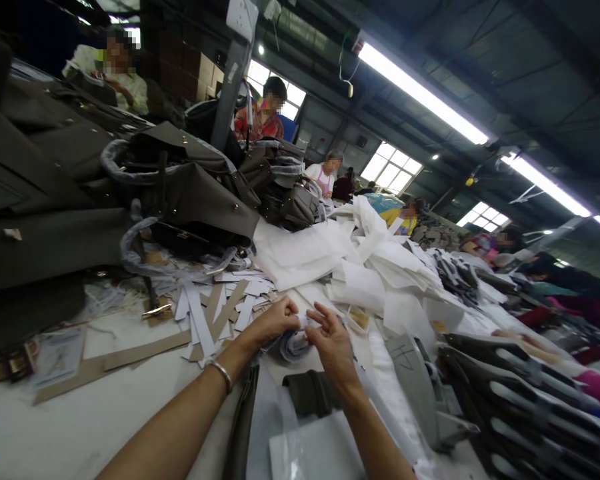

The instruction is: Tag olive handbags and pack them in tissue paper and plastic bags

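Both my hands meet over the white worktable [105, 407], working on a small grey-white wad of wrapping material [294, 344]. My left hand [274, 321], with a metal bangle on its wrist, is closed in a fist on the wad's left side. My right hand [331, 340] pinches the wad from the right with its fingers bent. A dark olive strap [310, 392] lies just below my hands, partly under clear plastic film [275, 413].
Olive-grey handbags [190, 187] with wrapped handles pile up at the left. White tissue sheets [360, 267] heap beyond my hands. Cardboard strips and paper scraps [215, 307] litter the table. Stacked dark bag panels [505, 393] sit at the right. Several other people work along the line behind.
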`<state>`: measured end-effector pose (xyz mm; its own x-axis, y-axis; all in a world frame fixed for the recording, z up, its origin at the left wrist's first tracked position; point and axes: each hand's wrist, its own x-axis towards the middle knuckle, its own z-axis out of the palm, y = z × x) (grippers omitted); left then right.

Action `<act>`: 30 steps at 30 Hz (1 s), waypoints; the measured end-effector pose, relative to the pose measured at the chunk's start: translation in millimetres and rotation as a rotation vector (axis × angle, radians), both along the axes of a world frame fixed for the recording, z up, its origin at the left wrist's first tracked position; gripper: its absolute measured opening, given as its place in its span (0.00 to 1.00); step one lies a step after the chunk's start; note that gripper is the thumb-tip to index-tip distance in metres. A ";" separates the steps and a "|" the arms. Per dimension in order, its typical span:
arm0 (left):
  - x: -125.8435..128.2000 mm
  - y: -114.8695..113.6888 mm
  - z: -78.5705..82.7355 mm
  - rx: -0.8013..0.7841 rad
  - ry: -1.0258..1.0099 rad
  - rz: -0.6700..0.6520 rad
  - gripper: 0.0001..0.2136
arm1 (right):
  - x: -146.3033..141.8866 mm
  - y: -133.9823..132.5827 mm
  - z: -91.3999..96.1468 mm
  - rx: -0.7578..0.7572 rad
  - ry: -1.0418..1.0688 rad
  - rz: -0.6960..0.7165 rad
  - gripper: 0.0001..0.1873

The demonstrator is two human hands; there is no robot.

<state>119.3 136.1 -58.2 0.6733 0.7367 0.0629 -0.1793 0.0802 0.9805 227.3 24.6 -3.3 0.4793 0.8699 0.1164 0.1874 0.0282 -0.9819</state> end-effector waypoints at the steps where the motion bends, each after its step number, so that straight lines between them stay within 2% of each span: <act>1: 0.3 0.2 -0.6 0.003 0.000 0.003 0.14 | 3.4 3.8 -5.0 -0.004 -0.031 -0.019 0.33; 6: 1.1 1.6 -2.2 -0.003 0.012 0.004 0.13 | 13.8 5.0 -13.4 0.031 -0.158 -0.105 0.29; 19: -4.2 -2.4 6.6 -0.006 0.013 -0.015 0.13 | -1.1 7.4 -1.9 0.179 -0.177 -0.154 0.29; 25: -2.7 -1.8 4.5 -0.003 0.018 -0.010 0.14 | 2.4 4.1 -4.2 -0.040 -0.358 -0.135 0.25; 30: -2.1 -2.3 3.4 0.006 0.021 -0.006 0.14 | 4.0 2.2 -4.1 -0.117 -0.405 -0.140 0.26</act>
<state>117.2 133.8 -54.8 0.6786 0.7326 0.0530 -0.1581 0.0752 0.9846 231.3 26.8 -7.4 0.5297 0.8181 0.2239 0.5518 -0.1319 -0.8235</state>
